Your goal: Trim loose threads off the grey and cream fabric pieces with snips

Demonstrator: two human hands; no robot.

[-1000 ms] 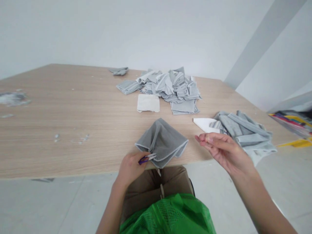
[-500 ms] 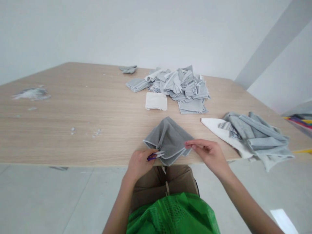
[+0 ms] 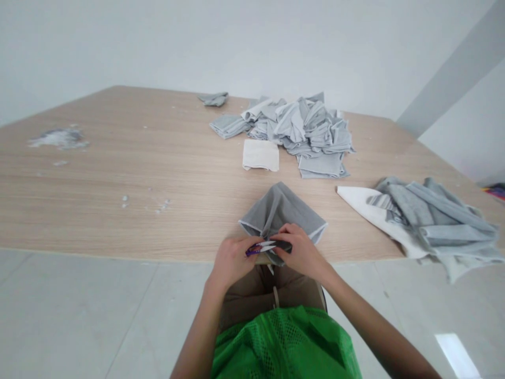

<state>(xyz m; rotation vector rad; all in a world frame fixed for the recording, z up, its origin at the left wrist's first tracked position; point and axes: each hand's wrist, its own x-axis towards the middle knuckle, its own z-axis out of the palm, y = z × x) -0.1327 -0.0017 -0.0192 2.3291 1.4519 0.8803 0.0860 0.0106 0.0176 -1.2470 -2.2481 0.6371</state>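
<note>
A grey cloth (image 3: 282, 210) lies folded at the near edge of the wooden table (image 3: 118, 189). My left hand (image 3: 232, 259) is closed round small purple-handled snips (image 3: 260, 247), whose metal tips point right at the cloth's near corner. My right hand (image 3: 302, 250) rests on that near corner, fingers pinching the fabric beside the snips' tips. Both hands sit at the table edge above my lap.
A heap of folded grey cloths (image 3: 300, 129) lies at the back, with a white folded cloth (image 3: 260, 155) in front and a small grey one (image 3: 214, 98) behind. A second pile of grey and white cloths (image 3: 426, 216) sits to the right. Dusty marks (image 3: 59, 138) at left.
My right hand came in from the open air at the right and settled on the grey cloth's near corner, next to the snips. The left hand stayed put.
</note>
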